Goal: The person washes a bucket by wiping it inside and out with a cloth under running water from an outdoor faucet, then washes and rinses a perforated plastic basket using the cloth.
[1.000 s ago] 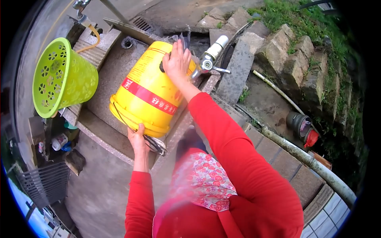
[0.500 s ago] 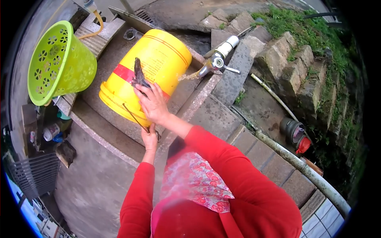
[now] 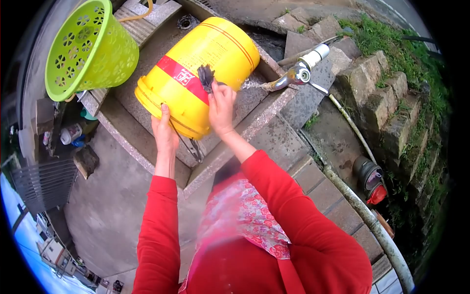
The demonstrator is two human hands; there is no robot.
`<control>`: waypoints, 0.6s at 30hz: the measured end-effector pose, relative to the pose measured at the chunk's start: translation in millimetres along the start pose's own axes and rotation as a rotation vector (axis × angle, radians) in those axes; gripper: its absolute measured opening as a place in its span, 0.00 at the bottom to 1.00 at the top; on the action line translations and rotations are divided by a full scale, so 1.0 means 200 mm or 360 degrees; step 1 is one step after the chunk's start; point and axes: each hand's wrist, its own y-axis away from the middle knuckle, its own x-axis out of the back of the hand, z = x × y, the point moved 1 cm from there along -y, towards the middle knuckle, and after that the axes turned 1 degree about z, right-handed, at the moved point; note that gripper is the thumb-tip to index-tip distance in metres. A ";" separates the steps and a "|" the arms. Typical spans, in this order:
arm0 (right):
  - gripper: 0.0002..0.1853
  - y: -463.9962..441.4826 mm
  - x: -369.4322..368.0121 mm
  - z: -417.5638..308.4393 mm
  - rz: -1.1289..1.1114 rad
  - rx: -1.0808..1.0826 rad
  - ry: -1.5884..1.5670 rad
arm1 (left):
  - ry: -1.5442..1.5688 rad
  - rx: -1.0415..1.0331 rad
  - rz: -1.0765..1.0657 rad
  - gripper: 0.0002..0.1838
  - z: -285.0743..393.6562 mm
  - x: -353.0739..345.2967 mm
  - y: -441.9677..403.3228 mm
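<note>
A yellow bucket [image 3: 215, 49] with a red band lies on its side in a stone sink [image 3: 128, 147]. My left hand [image 3: 165, 131] grips its rim at the lower left, thumb on the outside. In my right hand [image 3: 223, 109] is a dark cloth [image 3: 206, 77], pinched against the bucket's side by the red band. Water runs from a metal tap [image 3: 293, 76] just right of the bucket. The bucket's wire handle [image 3: 188, 144] hangs below the rim, near my left hand.
A green perforated basket [image 3: 110, 56] stands on the ledge at the upper left. Stone blocks [image 3: 367, 90] and a long pipe [image 3: 367, 218] are at the right, with a dark container [image 3: 366, 171] beside them. A grey rock [image 3: 86, 161] lies at the lower left.
The bucket has turned, bringing the band's white print into view. The right hand has gone from the bucket's far end to the band with the cloth. The left hand now holds further left along the rim.
</note>
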 end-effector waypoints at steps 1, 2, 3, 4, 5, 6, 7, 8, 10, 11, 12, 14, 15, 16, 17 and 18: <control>0.20 0.02 -0.04 -0.10 -0.0093 0.0078 -0.0113 | 0.0036 0.0037 0.0010 0.25 0.00 0.02 -0.01; 0.17 0.01 -0.05 -0.21 -0.0166 0.0151 -0.0125 | 0.0079 0.0072 0.0017 0.24 -0.01 0.04 -0.02; 0.14 0.01 -0.09 -0.27 -0.0310 0.0213 -0.0226 | 0.0129 0.0107 0.0023 0.24 -0.01 0.05 -0.03; 0.13 -0.02 -0.14 -0.33 -0.0347 0.0132 -0.0299 | 0.0130 0.0099 0.0019 0.23 -0.01 0.05 -0.02; 0.13 -0.07 -0.19 -0.36 -0.0414 0.0062 -0.0310 | 0.0152 0.0124 0.0053 0.23 -0.02 0.05 -0.03; 0.14 -0.15 -0.25 -0.38 -0.0406 0.0107 -0.0264 | 0.0174 0.0153 0.0088 0.23 -0.03 0.07 -0.03; 0.15 -0.19 -0.30 -0.40 -0.0399 0.0158 -0.0224 | 0.0196 0.0173 0.0125 0.23 -0.03 0.08 -0.03; 0.16 -0.17 -0.29 -0.40 -0.0379 0.0201 -0.0186 | 0.0183 0.0169 0.0146 0.23 -0.03 0.08 -0.03; 0.18 -0.10 -0.26 -0.40 -0.0331 0.0317 -0.0116 | 0.0282 0.0273 0.0060 0.23 -0.02 0.08 -0.03; 0.20 -0.05 -0.19 -0.39 -0.0314 0.0306 -0.0003 | 0.0333 0.0325 0.0023 0.23 -0.03 0.09 -0.03; 0.21 0.02 -0.12 -0.34 -0.0318 0.0294 0.0015 | 0.0371 0.0329 0.0000 0.22 -0.04 0.10 -0.02; 0.25 0.15 -0.03 -0.14 -0.0213 0.0246 -0.0058 | 0.0374 0.0365 0.0038 0.21 -0.02 0.08 0.00; 0.24 0.21 0.00 0.00 -0.0178 -0.0001 -0.0415 | 0.0381 0.0384 0.0013 0.20 -0.03 0.09 0.00; 0.21 0.17 0.13 -0.05 -0.0250 -0.0379 -0.0511 | 0.0336 0.0352 -0.0070 0.18 -0.05 0.10 0.00; 0.17 0.17 0.18 0.00 -0.0217 -0.0562 -0.0596 | 0.0285 0.0330 -0.0149 0.17 -0.08 0.13 0.01; 0.15 0.13 0.22 0.03 -0.0081 -0.0767 -0.0667 | 0.0230 0.0313 -0.0231 0.16 -0.12 0.15 0.04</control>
